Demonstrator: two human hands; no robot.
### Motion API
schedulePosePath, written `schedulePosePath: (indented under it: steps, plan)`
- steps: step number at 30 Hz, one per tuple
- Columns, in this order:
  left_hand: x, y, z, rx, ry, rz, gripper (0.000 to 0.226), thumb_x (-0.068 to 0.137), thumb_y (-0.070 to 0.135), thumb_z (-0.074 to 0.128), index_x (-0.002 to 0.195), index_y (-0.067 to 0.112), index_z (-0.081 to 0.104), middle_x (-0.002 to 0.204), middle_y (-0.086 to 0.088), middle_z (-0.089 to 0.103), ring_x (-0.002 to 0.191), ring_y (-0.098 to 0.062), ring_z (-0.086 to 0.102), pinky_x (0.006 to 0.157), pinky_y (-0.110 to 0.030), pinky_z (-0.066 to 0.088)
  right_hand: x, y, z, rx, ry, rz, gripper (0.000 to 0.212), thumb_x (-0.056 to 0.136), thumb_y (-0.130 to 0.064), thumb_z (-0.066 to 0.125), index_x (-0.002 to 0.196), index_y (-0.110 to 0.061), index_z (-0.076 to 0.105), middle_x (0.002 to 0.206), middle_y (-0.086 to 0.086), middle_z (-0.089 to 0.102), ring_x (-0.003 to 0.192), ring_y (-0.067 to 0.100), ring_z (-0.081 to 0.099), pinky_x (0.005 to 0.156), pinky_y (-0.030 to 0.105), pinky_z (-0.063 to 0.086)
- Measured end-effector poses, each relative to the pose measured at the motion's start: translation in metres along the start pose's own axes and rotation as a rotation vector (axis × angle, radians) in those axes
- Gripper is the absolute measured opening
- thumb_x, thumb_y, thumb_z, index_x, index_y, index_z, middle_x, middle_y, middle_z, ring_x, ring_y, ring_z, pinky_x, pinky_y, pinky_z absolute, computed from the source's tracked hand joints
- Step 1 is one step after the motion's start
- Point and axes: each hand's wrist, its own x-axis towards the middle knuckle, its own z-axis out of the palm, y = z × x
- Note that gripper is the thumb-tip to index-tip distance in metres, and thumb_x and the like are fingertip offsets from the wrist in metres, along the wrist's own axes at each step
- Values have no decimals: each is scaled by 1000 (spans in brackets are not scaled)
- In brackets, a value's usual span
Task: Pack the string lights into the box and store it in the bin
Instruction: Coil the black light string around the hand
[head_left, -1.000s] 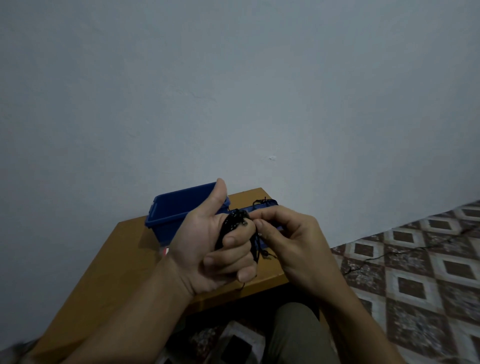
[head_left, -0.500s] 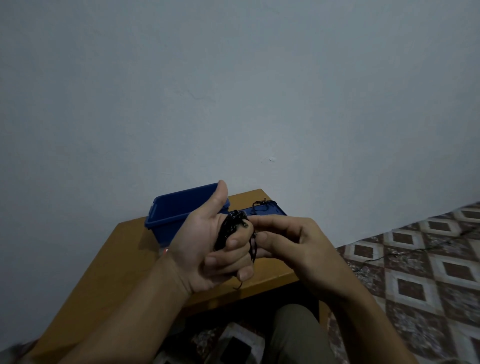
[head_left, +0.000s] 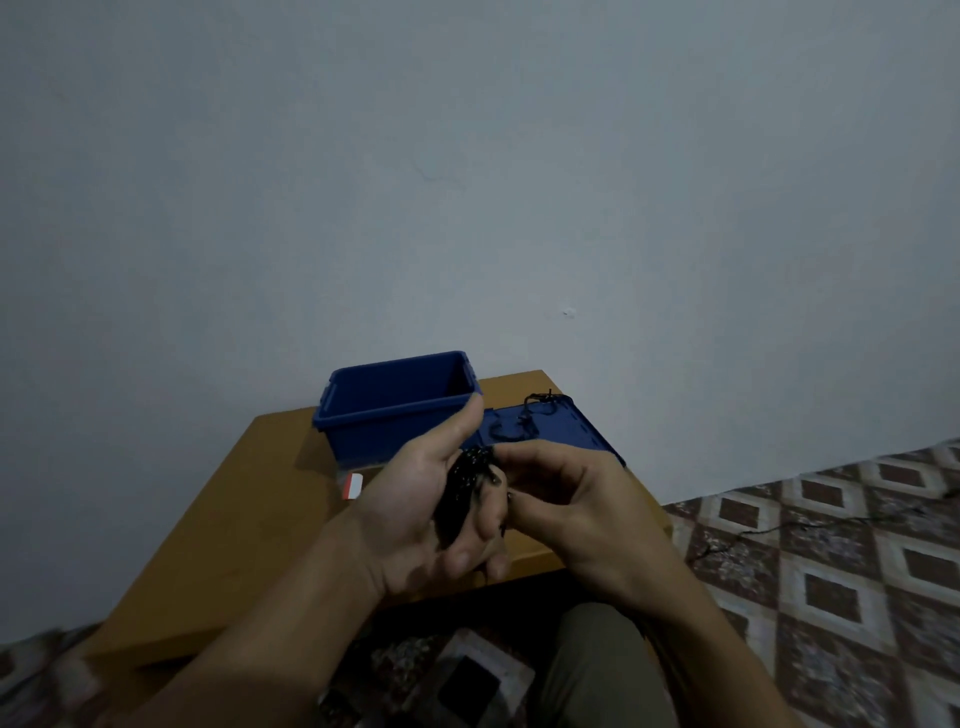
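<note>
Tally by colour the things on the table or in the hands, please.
Blue: 2, bin and lid.
Black: 1, string lights in the left hand.
Red and white: 1, small item.
Total: 4.

Two bare forearms (head_left: 291, 623) show from the bottom edge up to the wrists, with skin uncovered along their whole visible length. The left hand (head_left: 415, 519) and the right hand (head_left: 582, 514) are bare as well. Low between the forearms are plain olive-brown trousers (head_left: 597, 670), the cloth smooth and dull in the dim light.
</note>
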Motion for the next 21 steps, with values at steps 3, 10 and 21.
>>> schedulePosePath:
  steps: [3, 10, 21]
  plan:
    - [-6, -7, -4, 3, 3, -15, 84, 93, 67, 41, 49, -1, 61, 35, -11, 50, 30, -18, 51, 54, -29, 50, 1, 4, 5, -19, -19, 11, 19, 93, 0, 66, 107, -11, 73, 99, 8, 77, 95, 23, 73, 90, 46, 58]
    - [-23, -16, -11, 5, 41, -12, 81, 101, 58, 35, 48, 5, 66, 35, -7, 52, 29, -14, 50, 52, -28, 51, 1, 13, 20, 58, -96, 62, 16, 92, 3, 63, 102, -7, 71, 97, 21, 71, 95, 37, 69, 90, 52, 56]
    - [-35, -11, -29, 362, 414, -101, 53, 109, 29, 27, 88, 10, 72, 28, 8, 47, 28, -4, 50, 48, -20, 45, 4, 29, 49, 233, -222, 250, 14, 93, -1, 63, 107, -1, 68, 97, 20, 71, 87, 26, 66, 81, 33, 54]
